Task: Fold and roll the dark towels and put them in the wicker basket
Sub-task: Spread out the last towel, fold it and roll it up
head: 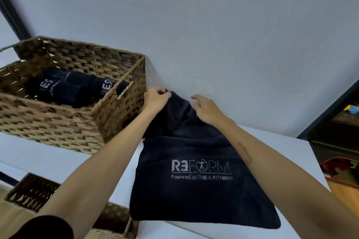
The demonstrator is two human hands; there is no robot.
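1. "REFORM", with the first E mirrored and a figure set in the O, stitched in pale thread on the dark towel (202, 180), nearer the viewer than both hands and between the forearms.
2. "Powered by THE A FITNESS", the smaller line directly beneath that logo on the same towel; its last letters are faint.
3. Partial letters, seemingly "ES" or "ER", on the rolled towels (64, 89) in the wicker basket (120, 114), left of the left hand (157, 99); the rest is unreadable.
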